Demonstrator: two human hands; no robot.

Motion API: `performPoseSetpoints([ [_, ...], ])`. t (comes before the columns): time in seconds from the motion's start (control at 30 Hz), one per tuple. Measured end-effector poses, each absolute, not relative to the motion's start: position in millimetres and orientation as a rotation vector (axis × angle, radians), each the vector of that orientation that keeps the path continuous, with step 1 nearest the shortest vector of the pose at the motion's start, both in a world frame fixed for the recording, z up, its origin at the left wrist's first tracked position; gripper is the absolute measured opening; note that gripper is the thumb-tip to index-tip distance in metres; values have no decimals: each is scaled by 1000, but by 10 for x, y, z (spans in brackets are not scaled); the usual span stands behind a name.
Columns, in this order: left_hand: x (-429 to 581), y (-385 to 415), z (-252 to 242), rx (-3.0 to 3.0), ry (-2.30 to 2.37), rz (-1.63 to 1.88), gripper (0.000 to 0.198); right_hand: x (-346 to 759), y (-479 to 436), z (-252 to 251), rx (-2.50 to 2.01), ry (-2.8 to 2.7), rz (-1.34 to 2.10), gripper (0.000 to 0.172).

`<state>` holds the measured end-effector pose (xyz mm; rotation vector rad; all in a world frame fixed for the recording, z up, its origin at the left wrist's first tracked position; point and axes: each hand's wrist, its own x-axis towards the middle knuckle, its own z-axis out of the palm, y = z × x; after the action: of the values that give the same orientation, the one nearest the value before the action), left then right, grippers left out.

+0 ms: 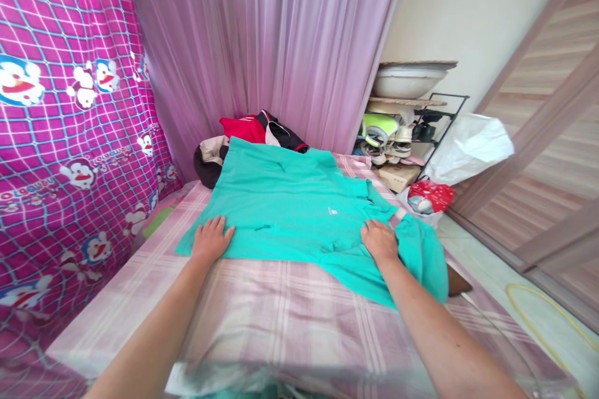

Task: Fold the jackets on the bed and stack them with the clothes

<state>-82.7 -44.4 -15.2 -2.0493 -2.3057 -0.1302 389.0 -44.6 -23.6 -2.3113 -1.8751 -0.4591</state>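
A teal jacket (290,199) lies spread sideways across the bed, its hem to the left and its collar end to the right. It has a small white logo and two short pocket zips. My left hand (213,238) rests flat on the jacket near the hem, fingers apart. Over by the chest and shoulder, my right hand (380,240) has its fingers curled down onto the cloth, closed on it. A sleeve of the jacket lies bunched beyond my right wrist, partly behind the forearm.
Red and dark clothes (262,128) are heaped at the far side of the checked bed cover (281,312). A dark flat device (458,280) with a cable lies at the right. Beyond stand a shoe rack (433,131) and a white bag (472,146). A patterned pink curtain (70,137) hangs left.
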Motion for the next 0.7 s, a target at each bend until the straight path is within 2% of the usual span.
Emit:
performPoseSetpoints([
  [0.43, -797, -515, -116, -2022, -2284, -274, 60, 3912, -437, -254, -2299, -1889, -432, 38],
  [0.57, -833, -569, -81, -2119, -2042, -513, 51, 3927, -422, -286, -2285, -1875, -439, 37],
  [0.7, -842, -635, -72, -2242, -1892, -586, 54, 3935, -403, -328, -2280, -1857, -444, 37],
])
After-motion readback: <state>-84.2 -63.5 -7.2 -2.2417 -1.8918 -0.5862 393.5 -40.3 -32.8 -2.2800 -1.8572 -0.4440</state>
